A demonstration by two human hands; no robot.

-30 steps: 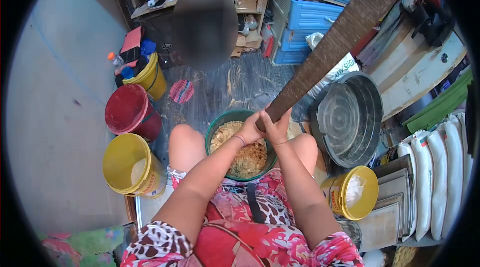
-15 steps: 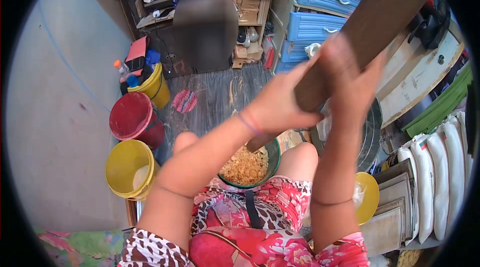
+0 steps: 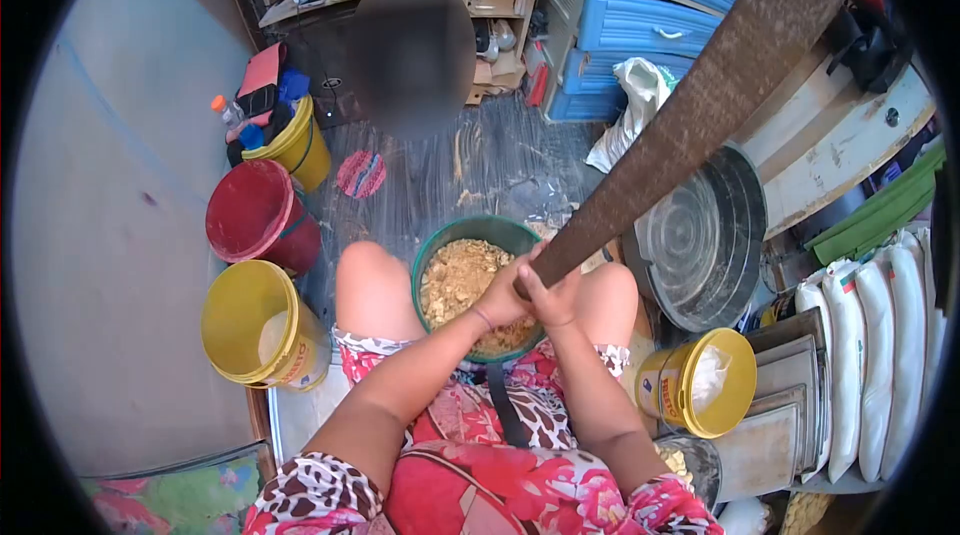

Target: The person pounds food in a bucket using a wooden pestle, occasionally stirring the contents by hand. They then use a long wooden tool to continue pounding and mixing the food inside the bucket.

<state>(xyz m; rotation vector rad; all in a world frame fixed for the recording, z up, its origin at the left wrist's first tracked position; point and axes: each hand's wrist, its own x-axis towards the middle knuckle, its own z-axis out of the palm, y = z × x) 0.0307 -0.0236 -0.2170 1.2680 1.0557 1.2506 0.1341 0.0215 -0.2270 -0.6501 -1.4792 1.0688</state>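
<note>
A long, thick wooden pestle (image 3: 690,115) slants from the upper right down toward a green bucket (image 3: 420,270) between my knees. Both fists close round its narrow lower part: my left hand (image 3: 507,299), with a thin band at the wrist, and my right hand (image 3: 552,296) beside it. They are over the bucket's right side, and the pestle's lower end is hidden behind them. Crumbly yellow-brown broken pieces (image 3: 460,280) fill much of the bucket.
To the left stand a red bucket (image 3: 250,220) and yellow buckets (image 3: 235,320). A black basin (image 3: 715,255), a yellow bucket (image 3: 700,390) and stacked trays (image 3: 785,395) are at right. A white sack (image 3: 640,110) lies before blue drawers (image 3: 640,25).
Both hands have come down with the pestle, from raised at the upper right to just over the bucket. More of the bucket's contents show now.
</note>
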